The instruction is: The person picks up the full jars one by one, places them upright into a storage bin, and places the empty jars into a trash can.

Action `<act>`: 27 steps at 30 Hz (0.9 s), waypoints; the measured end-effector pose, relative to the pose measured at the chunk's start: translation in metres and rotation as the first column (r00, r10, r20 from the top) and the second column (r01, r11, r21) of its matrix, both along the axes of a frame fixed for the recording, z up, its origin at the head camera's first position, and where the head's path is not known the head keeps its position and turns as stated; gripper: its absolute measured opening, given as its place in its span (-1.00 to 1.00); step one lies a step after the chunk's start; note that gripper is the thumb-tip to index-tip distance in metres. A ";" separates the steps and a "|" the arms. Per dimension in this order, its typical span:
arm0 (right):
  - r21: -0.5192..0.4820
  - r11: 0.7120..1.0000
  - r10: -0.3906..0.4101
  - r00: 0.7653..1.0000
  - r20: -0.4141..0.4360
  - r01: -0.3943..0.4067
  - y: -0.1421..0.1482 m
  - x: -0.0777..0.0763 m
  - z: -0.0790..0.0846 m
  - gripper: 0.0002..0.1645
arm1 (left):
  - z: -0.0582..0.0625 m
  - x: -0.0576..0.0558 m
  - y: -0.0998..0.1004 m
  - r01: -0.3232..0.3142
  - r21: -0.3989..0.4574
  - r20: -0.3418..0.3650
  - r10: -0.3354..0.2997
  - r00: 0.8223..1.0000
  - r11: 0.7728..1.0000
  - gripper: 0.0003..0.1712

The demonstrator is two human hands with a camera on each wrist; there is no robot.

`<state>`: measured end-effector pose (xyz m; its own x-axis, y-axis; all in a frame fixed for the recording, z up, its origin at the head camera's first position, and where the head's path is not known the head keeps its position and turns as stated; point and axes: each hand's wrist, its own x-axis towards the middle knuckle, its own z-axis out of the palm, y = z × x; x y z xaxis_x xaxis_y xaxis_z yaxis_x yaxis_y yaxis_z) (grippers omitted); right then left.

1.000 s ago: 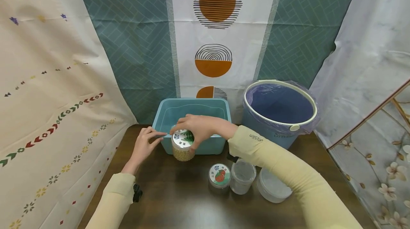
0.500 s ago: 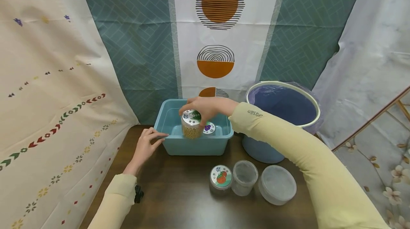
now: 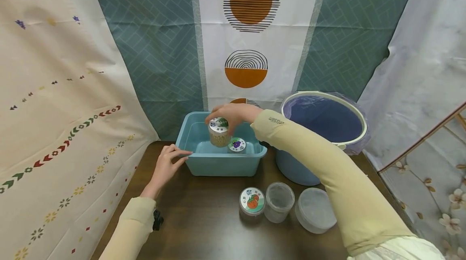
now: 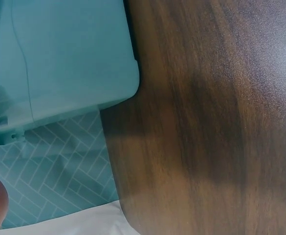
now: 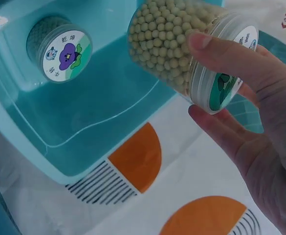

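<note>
My right hand [image 3: 234, 115] grips a clear jar [image 5: 169, 44] of pale round beads by its lid, over the inside of a teal plastic bin [image 3: 222, 167]. The jar's lid carries a green plant label. Down in the bin stands another jar [image 5: 59, 49], whose lid has a purple label; in the head view it shows just right of the held jar. At the bin's front left corner, my left hand [image 3: 168, 162] pinches the rim between thumb and fingers. Only a sliver of that hand enters the left wrist view.
On the brown table [image 3: 196, 219] stand a jar with a tomato label [image 3: 252, 201], a clear empty jar [image 3: 279, 201] and a wide translucent tub [image 3: 316, 209]. A blue bucket [image 3: 296, 167] with a bag liner stands right of the bin. Patterned cloth [image 3: 167, 49] hangs behind.
My right hand has carried the bead jar back and slightly right, from in front of the bin's front rim to above its inside. The left hand stays at the rim.
</note>
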<state>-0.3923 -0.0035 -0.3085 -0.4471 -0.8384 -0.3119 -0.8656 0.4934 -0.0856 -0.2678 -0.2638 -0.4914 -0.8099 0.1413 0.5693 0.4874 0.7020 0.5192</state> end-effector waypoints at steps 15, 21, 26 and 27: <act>0.023 0.999 -0.037 0.999 0.018 0.037 -0.012 -0.028 -0.054 0.00 | 0.000 0.002 -0.001 0.007 0.026 0.013 -0.007 1.000 1.000 -0.69; 0.045 0.997 -0.054 0.998 -0.028 0.055 -0.012 -0.033 -0.064 0.02 | -0.003 0.000 -0.001 0.016 0.027 -0.004 -0.015 1.000 1.000 -0.68; 0.021 0.999 -0.050 0.999 -0.018 0.050 -0.016 -0.033 -0.067 0.02 | -0.004 -0.001 0.000 0.017 0.028 -0.024 -0.016 1.000 0.999 -0.68; 0.014 0.999 -0.045 0.999 -0.011 0.045 -0.018 -0.032 -0.067 0.02 | -0.004 -0.001 0.000 0.014 0.030 -0.021 -0.013 1.000 0.999 -0.68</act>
